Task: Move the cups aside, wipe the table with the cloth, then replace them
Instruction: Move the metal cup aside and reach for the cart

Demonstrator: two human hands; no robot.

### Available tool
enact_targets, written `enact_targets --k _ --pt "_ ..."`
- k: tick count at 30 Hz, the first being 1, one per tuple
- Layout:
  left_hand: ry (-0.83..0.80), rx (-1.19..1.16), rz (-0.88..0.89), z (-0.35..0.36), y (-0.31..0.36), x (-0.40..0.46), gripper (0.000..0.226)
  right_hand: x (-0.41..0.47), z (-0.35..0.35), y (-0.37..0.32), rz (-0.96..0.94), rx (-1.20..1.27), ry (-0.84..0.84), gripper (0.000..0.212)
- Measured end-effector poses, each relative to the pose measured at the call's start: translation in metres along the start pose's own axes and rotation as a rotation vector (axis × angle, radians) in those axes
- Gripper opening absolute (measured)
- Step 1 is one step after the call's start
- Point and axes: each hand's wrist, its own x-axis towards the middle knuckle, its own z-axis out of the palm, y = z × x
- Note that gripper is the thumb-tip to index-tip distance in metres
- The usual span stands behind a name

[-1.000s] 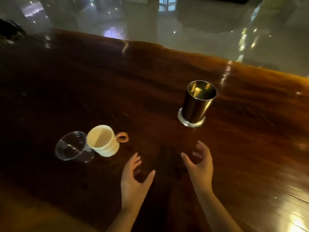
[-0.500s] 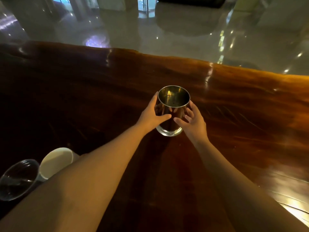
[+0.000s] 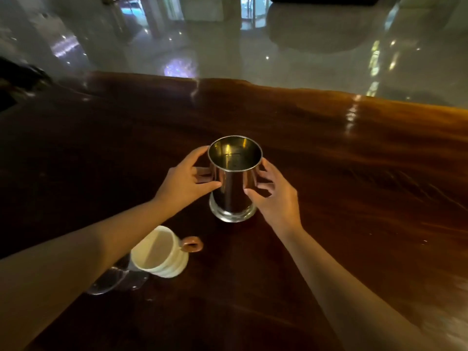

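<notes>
A tall shiny metal cup [image 3: 234, 188] stands upright on the dark polished wooden table [image 3: 354, 160]. My left hand [image 3: 186, 182] grips its left side and my right hand [image 3: 274, 196] grips its right side. Nearer to me and to the left, a cream ribbed mug [image 3: 160, 257] with a brown handle stands under my left forearm. A clear plastic cup [image 3: 115, 281] sits just left of the mug, mostly hidden by that forearm. No cloth is in view.
The table's far edge [image 3: 278, 88] runs across the upper part of the view, with a glossy tiled floor [image 3: 228, 51] beyond it. A dark object [image 3: 17, 79] lies at the table's far left corner.
Both hands reached forward from near my body and closed on the metal cup. The cup now sits closer to the cream mug than it did a second ago.
</notes>
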Motion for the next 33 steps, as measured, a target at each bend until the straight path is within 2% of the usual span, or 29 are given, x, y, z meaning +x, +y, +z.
enact_targets --k 7,13,22,33 --pt "0.093 0.095 -0.125 -0.076 -0.051 -0.029 0.081 -0.006 0.086 -0.031 -0.026 0.008 -0.149 0.079" --pt "0.088 0.058 -0.188 -0.093 -0.093 -0.045 0.081 -0.021 0.129 -0.027 -0.007 -0.002 -0.205 0.075" --pt "0.089 -0.032 -0.162 -0.091 -0.117 -0.048 0.080 -0.024 0.143 -0.023 -0.012 -0.043 -0.149 0.073" --pt "0.094 -0.042 -0.253 -0.089 -0.100 -0.065 0.097 -0.031 0.127 -0.047 0.063 -0.186 -0.127 0.071"
